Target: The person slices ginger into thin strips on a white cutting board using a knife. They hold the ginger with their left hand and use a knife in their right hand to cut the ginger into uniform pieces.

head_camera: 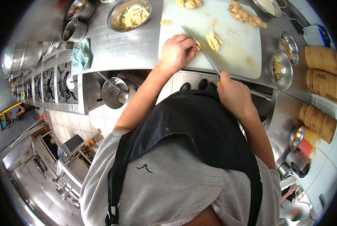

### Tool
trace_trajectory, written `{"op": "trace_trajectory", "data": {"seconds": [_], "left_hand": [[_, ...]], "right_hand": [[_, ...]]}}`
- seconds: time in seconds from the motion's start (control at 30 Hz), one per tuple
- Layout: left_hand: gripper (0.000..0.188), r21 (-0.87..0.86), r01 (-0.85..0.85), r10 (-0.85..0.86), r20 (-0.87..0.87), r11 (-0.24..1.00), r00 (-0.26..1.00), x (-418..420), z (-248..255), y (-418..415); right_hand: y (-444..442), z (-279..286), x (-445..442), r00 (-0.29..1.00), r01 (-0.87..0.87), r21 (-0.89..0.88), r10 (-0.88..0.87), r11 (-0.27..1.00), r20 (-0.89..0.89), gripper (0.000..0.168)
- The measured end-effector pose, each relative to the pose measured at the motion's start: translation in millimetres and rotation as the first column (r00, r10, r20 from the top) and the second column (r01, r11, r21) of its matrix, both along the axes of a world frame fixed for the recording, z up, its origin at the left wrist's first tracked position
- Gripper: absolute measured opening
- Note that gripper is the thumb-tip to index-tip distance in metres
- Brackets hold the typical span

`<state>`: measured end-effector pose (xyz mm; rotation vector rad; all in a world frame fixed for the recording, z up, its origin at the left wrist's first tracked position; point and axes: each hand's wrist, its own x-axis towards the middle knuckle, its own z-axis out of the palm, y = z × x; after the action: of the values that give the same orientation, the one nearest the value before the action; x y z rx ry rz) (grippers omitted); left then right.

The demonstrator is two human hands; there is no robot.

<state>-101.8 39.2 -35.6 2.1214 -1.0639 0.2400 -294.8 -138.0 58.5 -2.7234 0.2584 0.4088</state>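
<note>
My right hand (236, 94) grips the handle of a kitchen knife (209, 59), whose blade slants up and left across the white cutting board (239, 53). With curled fingers, my left hand (177, 52) holds sliced ginger (201, 45) down against the blade. Just right of the blade lies a small heap of ginger strips (213, 41). Peeled ginger pieces (189, 4) sit at the board's far edge, and an unpeeled ginger root (243, 14) is at its far right. One ginger slice (166, 22) rests near the left edge.
A steel bowl of ginger strips (133, 18) stands left of the board. Right of it is a steel bowl (287, 75) with pale pieces. Bamboo steamers (322, 56) line the right side. A green cloth (82, 55) hangs over the counter's corner by the stove (55, 84). Other people are farther off.
</note>
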Motion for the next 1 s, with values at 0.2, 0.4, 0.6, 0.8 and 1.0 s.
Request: {"op": "trace_trajectory", "data": {"seconds": [0.2, 0.4, 0.6, 0.8, 1.0], "left_hand": [[0.009, -0.017, -0.018, 0.019, 0.020, 1.000, 1.000, -2.9, -3.8, 5.3], [0.011, -0.056, -0.001, 0.002, 0.018, 0.998, 1.000, -3.6, -4.9, 8.4], [0.011, -0.175, -0.159, 0.100, -0.304, 0.972, 0.947, -9.1, 6.4, 9.5], [0.021, -0.217, -0.232, 0.107, -0.470, 0.948, 0.876, 2.3, 21.2, -9.6], [0.025, -0.339, -0.190, -0.161, -0.778, 0.921, 0.607, 8.1, 25.2, -23.6]], "right_hand": [[-19.9, 9.6, 9.6, 0.947, 0.290, 0.339, -0.216, 0.895, -0.239, 0.030], [-27.4, 6.0, -2.8, 0.940, 0.328, 0.265, -0.284, 0.907, -0.191, 0.034], [-25.4, 12.5, -17.2, 0.944, 0.329, 0.319, -0.304, 0.889, -0.127, 0.032], [-14.0, 31.3, -27.4, 0.916, 0.397, 0.416, -0.384, 0.818, -0.118, 0.033], [-12.1, 29.0, -34.6, 0.926, 0.367, 0.458, -0.367, 0.810, -0.093, 0.032]]}}
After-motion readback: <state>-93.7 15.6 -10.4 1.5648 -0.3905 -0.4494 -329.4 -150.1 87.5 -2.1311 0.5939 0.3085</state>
